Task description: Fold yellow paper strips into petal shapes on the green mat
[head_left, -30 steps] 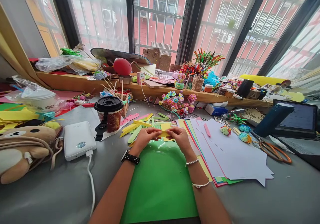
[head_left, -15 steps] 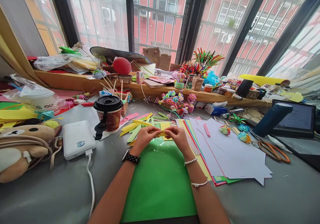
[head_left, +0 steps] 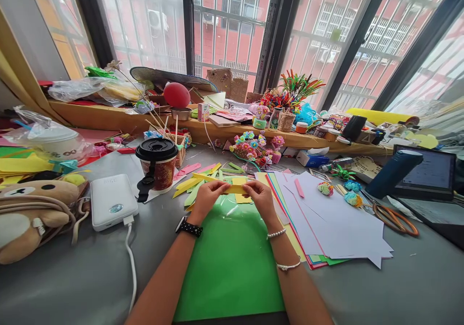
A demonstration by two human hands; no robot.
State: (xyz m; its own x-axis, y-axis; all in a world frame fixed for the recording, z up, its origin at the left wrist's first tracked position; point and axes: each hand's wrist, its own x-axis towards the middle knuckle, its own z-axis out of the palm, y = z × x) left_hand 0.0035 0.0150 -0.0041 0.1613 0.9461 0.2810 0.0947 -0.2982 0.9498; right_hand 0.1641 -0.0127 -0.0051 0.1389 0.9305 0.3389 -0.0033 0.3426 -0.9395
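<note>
Both my hands meet at the middle of the desk over the far edge of a shiny green sheet (head_left: 232, 257). My left hand (head_left: 208, 197) and my right hand (head_left: 260, 197) each pinch one end of a small yellow paper strip (head_left: 235, 189), held level between them. Fingers of both hands are curled closed on it. Loose yellow, green and pink paper strips (head_left: 197, 182) lie just beyond my left hand. A black watch sits on my left wrist, bead bracelets on my right.
A lidded coffee cup (head_left: 158, 165) and white power bank (head_left: 113, 201) with cable stand left. A stack of white and coloured paper (head_left: 333, 218) lies right, with orange scissors (head_left: 397, 218), a dark bottle (head_left: 393, 172) and a tablet (head_left: 433, 172). Paper flowers (head_left: 255, 148) crowd the sill.
My hands have spread slightly apart and lifted a little farther from me, so more of the yellow strip shows between them.
</note>
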